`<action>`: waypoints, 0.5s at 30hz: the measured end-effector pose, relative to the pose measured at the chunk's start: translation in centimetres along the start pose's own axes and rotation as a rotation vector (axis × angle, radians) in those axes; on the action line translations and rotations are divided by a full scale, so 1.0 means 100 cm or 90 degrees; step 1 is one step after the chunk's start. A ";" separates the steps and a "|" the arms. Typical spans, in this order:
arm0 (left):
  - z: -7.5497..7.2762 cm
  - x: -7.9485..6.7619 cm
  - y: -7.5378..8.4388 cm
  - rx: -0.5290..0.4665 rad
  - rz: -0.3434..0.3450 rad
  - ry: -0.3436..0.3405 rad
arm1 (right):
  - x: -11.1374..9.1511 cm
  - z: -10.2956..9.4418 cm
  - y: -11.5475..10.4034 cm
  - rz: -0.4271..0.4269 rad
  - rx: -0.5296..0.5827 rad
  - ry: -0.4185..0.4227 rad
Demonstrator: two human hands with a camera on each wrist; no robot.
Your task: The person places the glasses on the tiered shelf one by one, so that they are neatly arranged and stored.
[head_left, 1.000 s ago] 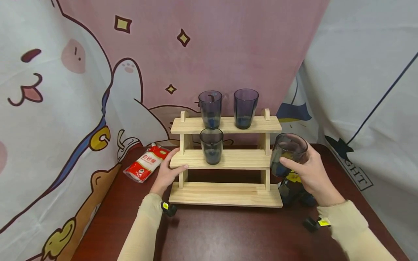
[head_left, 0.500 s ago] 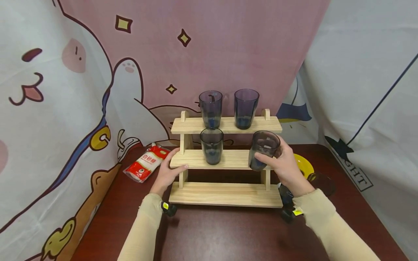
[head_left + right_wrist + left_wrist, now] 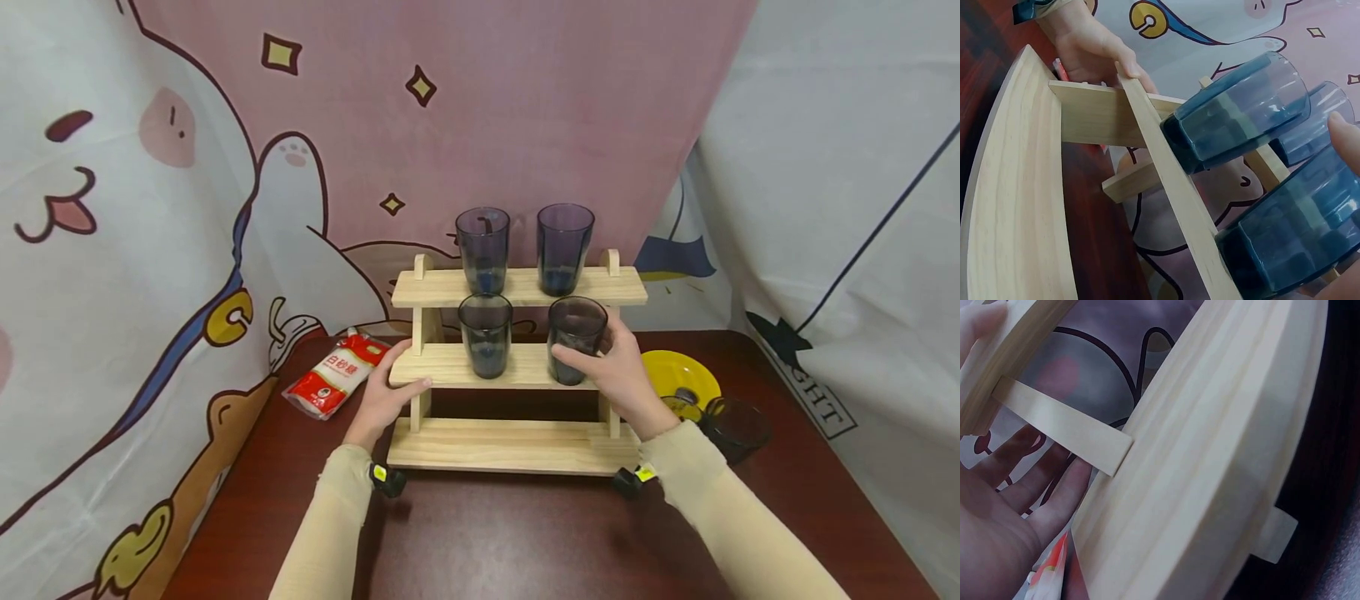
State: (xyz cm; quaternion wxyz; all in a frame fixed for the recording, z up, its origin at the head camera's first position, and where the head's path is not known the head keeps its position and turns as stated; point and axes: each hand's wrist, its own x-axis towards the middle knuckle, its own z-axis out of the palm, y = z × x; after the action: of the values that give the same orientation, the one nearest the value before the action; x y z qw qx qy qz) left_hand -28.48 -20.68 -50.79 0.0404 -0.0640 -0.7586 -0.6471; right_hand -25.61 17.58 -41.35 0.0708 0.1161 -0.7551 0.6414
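Note:
A three-tier wooden rack (image 3: 517, 450) stands on the table. My left hand (image 3: 382, 404) grips the left end of its middle board (image 3: 528, 367), thumb over the front edge and the other fingers behind. My right hand (image 3: 626, 375) holds a dark tinted drinking glass (image 3: 573, 342) upright from the right, thumb across its near side. In the right wrist view this held glass (image 3: 1291, 231) has its base right at the middle board. Left of it on that board stands a matching glass (image 3: 486, 333). On the top board are two more, a left glass (image 3: 483, 250) and a right glass (image 3: 565, 246).
Left of the rack lies a red and white sugar packet (image 3: 337, 375). To the right are a yellow dish (image 3: 686, 372) and a dark glass (image 3: 738, 425), partly behind the right forearm. A printed cloth (image 3: 600, 100) hangs close behind the rack.
My right hand has carried the glass leftward from beside the rack to the right part of the middle board, uncovering the yellow dish. My left hand has stayed on the rack.

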 end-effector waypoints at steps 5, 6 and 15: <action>-0.001 0.003 0.000 0.002 -0.016 -0.008 | 0.003 0.005 -0.002 0.014 -0.039 0.010; -0.001 0.003 0.000 0.004 -0.018 -0.009 | 0.004 0.006 -0.002 0.014 -0.043 0.012; 0.001 0.000 -0.001 0.007 0.004 0.006 | 0.007 0.015 -0.001 -0.002 -0.018 0.030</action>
State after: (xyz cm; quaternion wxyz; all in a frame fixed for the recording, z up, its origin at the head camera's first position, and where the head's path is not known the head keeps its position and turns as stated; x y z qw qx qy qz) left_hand -28.51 -20.63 -50.87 0.0461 -0.0633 -0.7619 -0.6429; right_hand -26.24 16.06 -41.32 0.0912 0.1011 -0.7620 0.6331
